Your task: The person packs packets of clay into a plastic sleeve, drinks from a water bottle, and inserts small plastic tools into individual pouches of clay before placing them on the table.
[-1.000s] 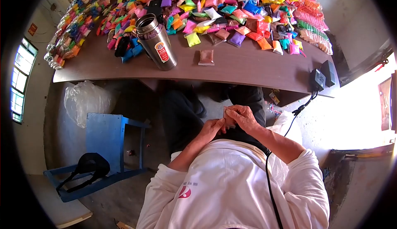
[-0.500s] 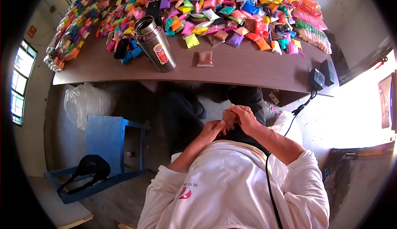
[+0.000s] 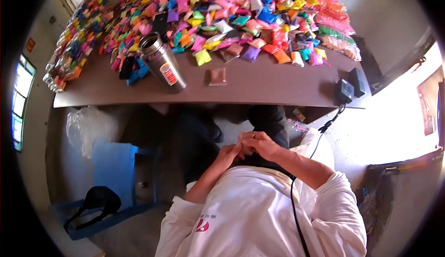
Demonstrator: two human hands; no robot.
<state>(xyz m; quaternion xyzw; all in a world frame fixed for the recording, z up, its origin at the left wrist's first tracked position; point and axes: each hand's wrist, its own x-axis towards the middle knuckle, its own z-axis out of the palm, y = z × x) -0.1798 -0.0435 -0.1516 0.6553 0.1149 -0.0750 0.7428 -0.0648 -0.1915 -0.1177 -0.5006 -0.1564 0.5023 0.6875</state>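
Observation:
My left hand (image 3: 230, 155) and my right hand (image 3: 260, 144) meet above my lap with fingers closed. Between them is a small brown packet, which my fingers now hide almost fully; half a second ago it showed plainly. Another brown packet (image 3: 218, 77) lies flat near the table's front edge. Behind it spreads a big heap of small packets (image 3: 222, 26) in many colours.
A steel flask (image 3: 163, 67) stands open on the brown table (image 3: 269, 87). Black adapters (image 3: 345, 91) with a cable sit at its right end. At lower left are a blue chair (image 3: 113, 169) with a black bag (image 3: 102, 199) and a clear plastic bag (image 3: 90, 129).
The view has tilted, so the table appears lower. My right fingers have folded over toward my left hand, covering the brown packet that showed between them before.

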